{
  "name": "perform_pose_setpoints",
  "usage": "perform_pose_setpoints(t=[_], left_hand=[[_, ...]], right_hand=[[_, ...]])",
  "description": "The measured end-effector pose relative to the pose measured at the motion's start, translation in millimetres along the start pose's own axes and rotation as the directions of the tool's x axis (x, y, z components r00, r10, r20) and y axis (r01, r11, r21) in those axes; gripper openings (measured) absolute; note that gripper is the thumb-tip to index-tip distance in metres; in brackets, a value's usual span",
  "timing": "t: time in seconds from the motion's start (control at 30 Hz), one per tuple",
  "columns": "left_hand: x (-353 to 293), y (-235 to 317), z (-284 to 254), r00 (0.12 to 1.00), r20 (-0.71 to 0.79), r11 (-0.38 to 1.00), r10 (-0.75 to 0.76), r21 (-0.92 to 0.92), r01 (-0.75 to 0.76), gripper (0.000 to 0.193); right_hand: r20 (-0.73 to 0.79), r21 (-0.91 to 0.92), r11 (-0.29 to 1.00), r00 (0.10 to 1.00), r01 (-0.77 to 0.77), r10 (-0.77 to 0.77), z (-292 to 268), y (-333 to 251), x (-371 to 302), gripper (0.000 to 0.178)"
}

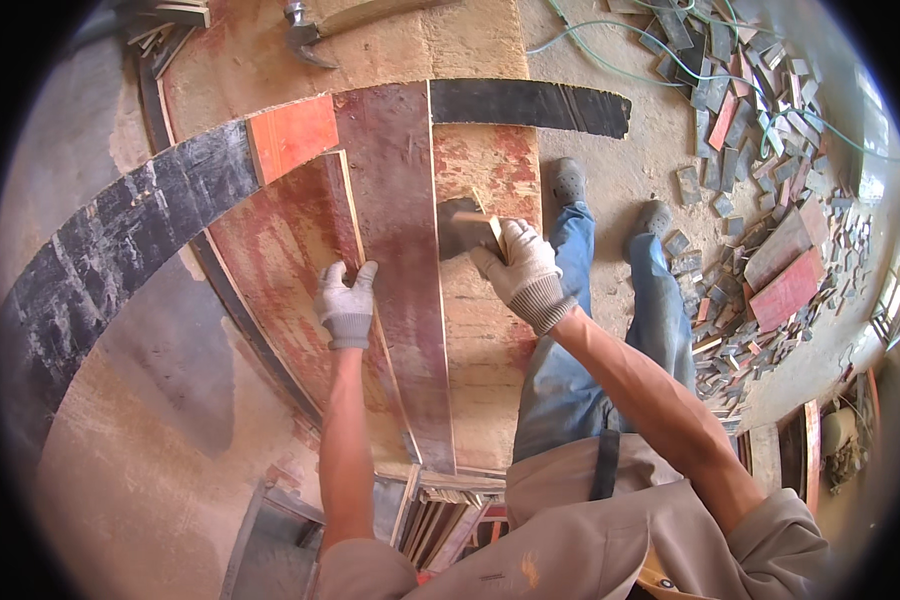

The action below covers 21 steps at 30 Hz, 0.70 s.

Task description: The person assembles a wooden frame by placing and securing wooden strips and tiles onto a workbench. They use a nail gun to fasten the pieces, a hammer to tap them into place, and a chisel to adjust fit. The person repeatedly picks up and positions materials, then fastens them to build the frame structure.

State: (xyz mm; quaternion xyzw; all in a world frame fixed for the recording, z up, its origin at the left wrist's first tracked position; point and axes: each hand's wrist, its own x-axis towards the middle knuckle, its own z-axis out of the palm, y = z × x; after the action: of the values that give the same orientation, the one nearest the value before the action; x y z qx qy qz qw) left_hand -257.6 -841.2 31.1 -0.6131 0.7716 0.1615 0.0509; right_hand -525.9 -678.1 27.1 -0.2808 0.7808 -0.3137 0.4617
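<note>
Our shirt [590, 550] fills the lower frame. Left of centre, our left hand [348, 303] lies at the red board's [290, 240] right edge, thumb and fingers parted; whether it grips, we cannot tell. Near centre, our right hand [522, 268] closes on a blurred block [478, 218]. We seem to be positioning pieces, which calls for a steady board.

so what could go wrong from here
Loose offcuts lie close to the right shoe, so a step there could slip or trip. The left hand is at the edge of the red-streaked board, so it might get pinched if that board shifts.
</note>
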Motion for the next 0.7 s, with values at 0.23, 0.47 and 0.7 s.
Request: perform_pose_setpoints(t=[0.23,0.47,0.7], left_hand=[[-14.8,37.7,-2.1,0.981,-0.192,0.99,0.005,0.139,0.022,0.075],[-13.3,134.0,8.7,0.934,-0.312,0.867,0.175,-0.4,-0.297,0.097],[17.5,164.6,17.1,0.96,-0.199,0.98,0.198,0.051,-0.191,0.115]], right_hand=[[0.075,0.1,0.946,0.951,-0.308,0.301,-39.3,-12.5,16.5,0.027],[0.219,0.197,0.959,0.963,-0.203,0.159,-30.5,-85.3,77.4,0.04],[-0.066,-0.033,0.999,0.998,-0.017,0.014,-34.6,-27.6,36.1,0.03]])
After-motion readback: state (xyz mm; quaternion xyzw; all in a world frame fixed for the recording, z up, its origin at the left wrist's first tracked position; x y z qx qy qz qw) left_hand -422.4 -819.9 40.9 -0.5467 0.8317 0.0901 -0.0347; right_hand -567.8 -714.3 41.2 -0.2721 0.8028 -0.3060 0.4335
